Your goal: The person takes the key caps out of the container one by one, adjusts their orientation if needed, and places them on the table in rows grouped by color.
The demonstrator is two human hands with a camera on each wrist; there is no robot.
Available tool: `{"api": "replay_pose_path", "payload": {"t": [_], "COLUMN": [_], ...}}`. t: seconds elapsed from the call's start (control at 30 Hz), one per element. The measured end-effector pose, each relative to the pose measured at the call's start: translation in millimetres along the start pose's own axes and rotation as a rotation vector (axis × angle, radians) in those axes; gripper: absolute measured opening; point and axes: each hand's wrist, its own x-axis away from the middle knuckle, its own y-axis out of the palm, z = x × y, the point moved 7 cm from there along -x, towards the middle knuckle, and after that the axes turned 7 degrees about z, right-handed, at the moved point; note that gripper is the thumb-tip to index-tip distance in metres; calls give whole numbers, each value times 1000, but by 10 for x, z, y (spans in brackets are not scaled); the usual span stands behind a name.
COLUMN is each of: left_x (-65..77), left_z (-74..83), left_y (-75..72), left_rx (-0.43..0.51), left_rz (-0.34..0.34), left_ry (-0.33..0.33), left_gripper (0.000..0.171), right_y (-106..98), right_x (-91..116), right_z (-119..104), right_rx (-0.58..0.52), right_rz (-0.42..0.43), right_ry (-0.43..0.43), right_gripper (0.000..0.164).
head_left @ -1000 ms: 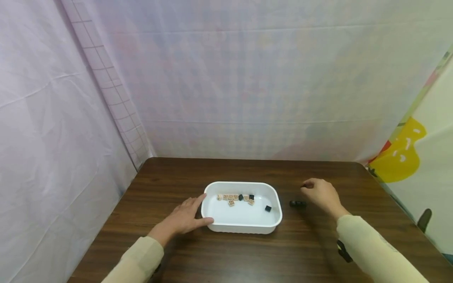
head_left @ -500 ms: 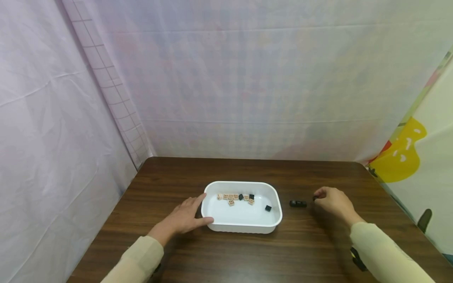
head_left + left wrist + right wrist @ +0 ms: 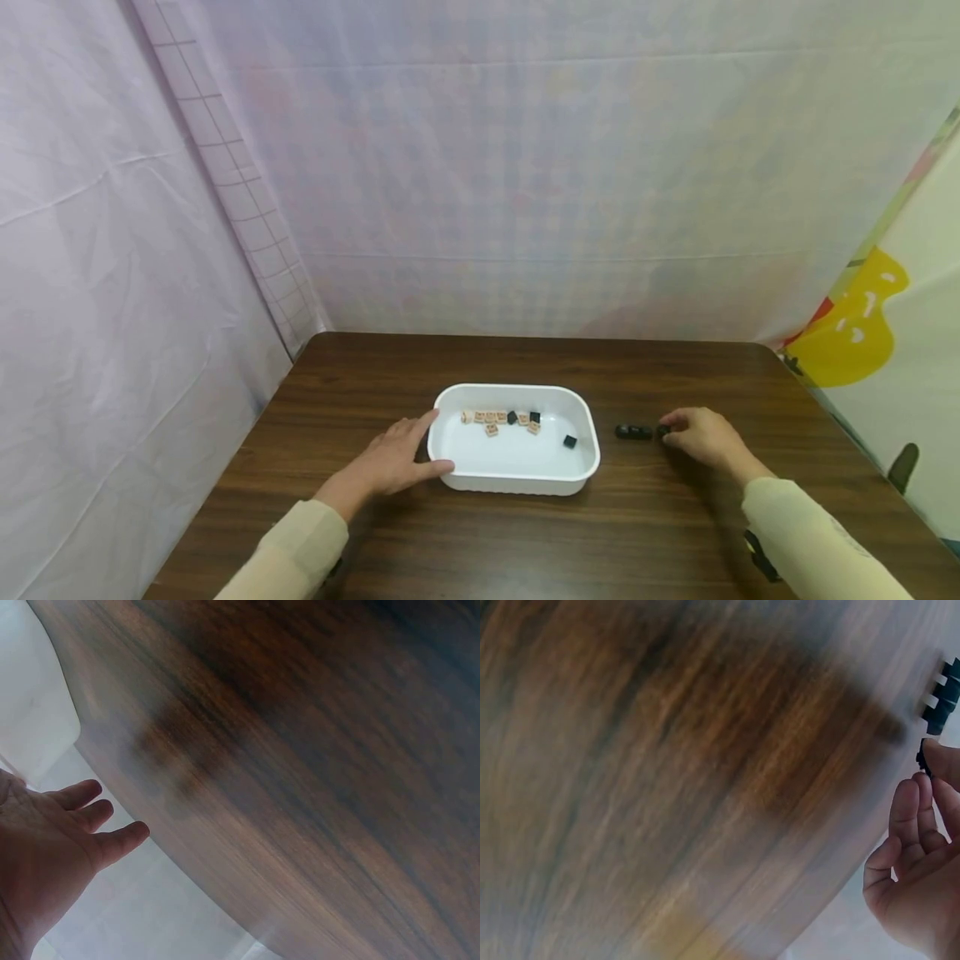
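My right hand [image 3: 703, 435] pinches a small black keycap [image 3: 663, 431] between thumb and fingertips, at the right end of a short row of black keycaps [image 3: 633, 432] on the table. In the right wrist view, the pinched keycap [image 3: 923, 757] is close to that row, on edge between the fingertips. My left hand [image 3: 386, 461] rests against the left end of a white plastic tray [image 3: 517, 483], fingers straight and thumb on its front rim. Inside the tray lie several beige keycaps [image 3: 491, 431], some showing their undersides, and a few black keycaps [image 3: 570, 442].
The tray and keycaps are on a dark brown wooden table [image 3: 480, 542]. Pale curtains [image 3: 525, 167] hang behind it and along the left side. A white cloth with a yellow printed shape [image 3: 847, 342] hangs at the right.
My right hand first moved right and toward me with the black keycap, then slightly left, bringing it to the row's right end. The left hand has stayed at the tray.
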Motion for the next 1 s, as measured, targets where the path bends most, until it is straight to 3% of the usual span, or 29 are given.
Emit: {"api": "replay_pose_path", "payload": {"t": [0.7, 1.0], "left_x": [-3, 8], "left_z": [-2, 4], "left_y": [2, -3], "left_rx": [5, 7], "left_rz": [-11, -17], "left_ry": [-17, -24], "left_gripper": [98, 99], "right_y": [97, 120], "right_x": [-39, -39], "right_z": [12, -32], "right_rx": [-2, -7], "right_rz": [-8, -16], "right_ry": [-17, -40], "right_gripper": [29, 40]}}
